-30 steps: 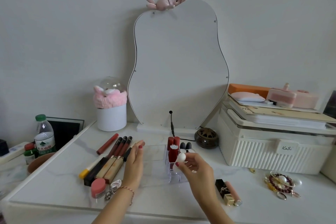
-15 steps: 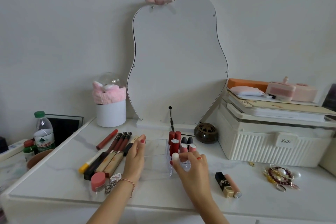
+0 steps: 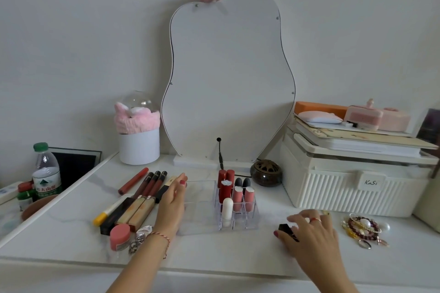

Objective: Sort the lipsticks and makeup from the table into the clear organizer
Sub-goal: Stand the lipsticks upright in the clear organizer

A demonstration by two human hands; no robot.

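Note:
The clear organizer (image 3: 201, 207) stands mid-table. Its right slots hold red, pink and black lipsticks and a white tube (image 3: 227, 208) in the front row. My left hand (image 3: 172, 207) rests against the organizer's left side with fingers spread, holding nothing. My right hand (image 3: 309, 233) lies on the table to the right, its fingers curled over a black lipstick (image 3: 285, 229). Whether it grips the lipstick is unclear. A row of lip glosses and concealer tubes (image 3: 140, 200) lies left of my left hand, with a pink-lidded jar (image 3: 119, 236) in front.
A pear-shaped mirror (image 3: 228, 78) leans on the wall behind. A white ribbed storage box (image 3: 352, 185) stands right, beaded bracelets (image 3: 364, 229) before it. A dark round burner (image 3: 266, 172), a white pot (image 3: 139, 147) and a water bottle (image 3: 45, 173) stand around the table.
My right hand set the white tube into a front slot of the organizer, let go, and moved right and down onto the black lipstick. My left hand stayed at the organizer.

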